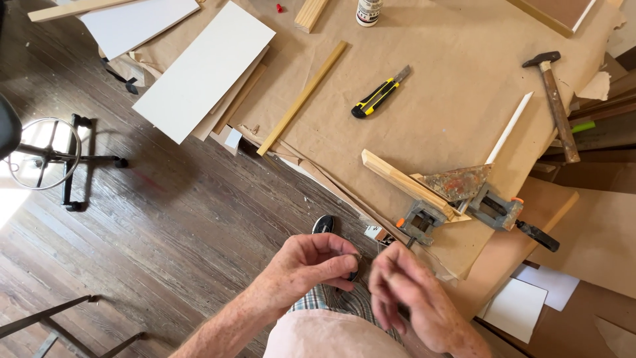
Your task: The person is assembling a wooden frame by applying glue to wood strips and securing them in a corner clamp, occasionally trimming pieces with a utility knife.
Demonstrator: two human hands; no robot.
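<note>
Both of our hands hover low at the table edge, over the dark wood floor. Our left hand (pixel 315 262) is curled closed, fingertips pinched on a small dark object (pixel 354 270) that barely shows; we cannot tell what it is. Our right hand (pixel 404 292) sits just beside it, blurred, fingers bent but holding nothing we can see. We judge it best to keep the pinch firm and bring the hands together slowly, since so small a piece could drop to the floor. Further right on the brown paper lie a long wooden strip (pixel 303 97), a yellow-and-black utility knife (pixel 379 95), a corner clamp (pixel 457 202) gripping two moulding pieces, and a hammer (pixel 555 99). The clamp juts out over the table edge, closest to our hands.
</note>
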